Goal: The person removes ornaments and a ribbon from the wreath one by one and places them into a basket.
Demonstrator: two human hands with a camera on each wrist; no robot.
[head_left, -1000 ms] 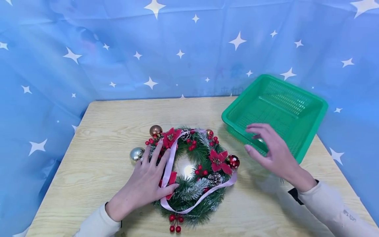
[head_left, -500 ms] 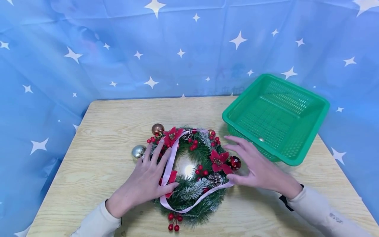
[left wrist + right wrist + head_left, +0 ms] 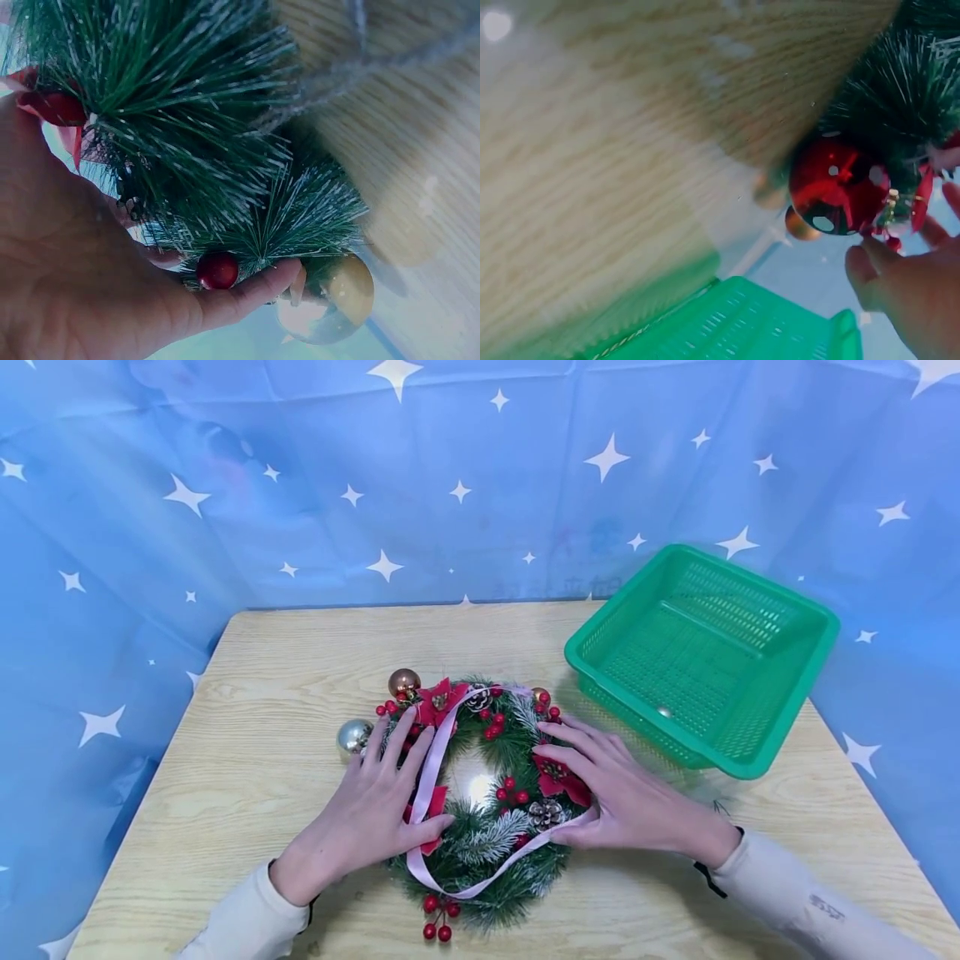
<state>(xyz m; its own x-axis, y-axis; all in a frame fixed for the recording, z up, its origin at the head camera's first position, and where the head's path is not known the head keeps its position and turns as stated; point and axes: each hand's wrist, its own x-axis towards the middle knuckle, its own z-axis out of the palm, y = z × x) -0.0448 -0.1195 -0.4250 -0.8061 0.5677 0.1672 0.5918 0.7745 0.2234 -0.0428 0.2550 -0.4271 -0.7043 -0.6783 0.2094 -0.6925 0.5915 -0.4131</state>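
Note:
A green pine wreath (image 3: 495, 852) lies on the table, trimmed with red poinsettias, berries, pinecones and a loop of pale lilac ribbon (image 3: 498, 883). My left hand (image 3: 367, 810) rests on the wreath's left side with fingers spread. In the left wrist view, one finger of it reaches beside a red berry (image 3: 217, 270) to a silver ball (image 3: 330, 307). On the right side, my right hand (image 3: 622, 793) lies with gently bent fingers over the red poinsettia (image 3: 561, 782). It hides the red ball (image 3: 836, 187), which shows in the right wrist view.
A green plastic basket (image 3: 637, 700) stands at the back right of the wooden table (image 3: 300, 643), with a small pale round spot inside. A copper ball (image 3: 404, 683) and a silver ball stick out at the wreath's upper left. A blue star-patterned cloth (image 3: 450, 443) hangs behind.
My right hand has moved left and down from over the basket's near edge onto the wreath's right side. My left hand has stayed in place on the wreath.

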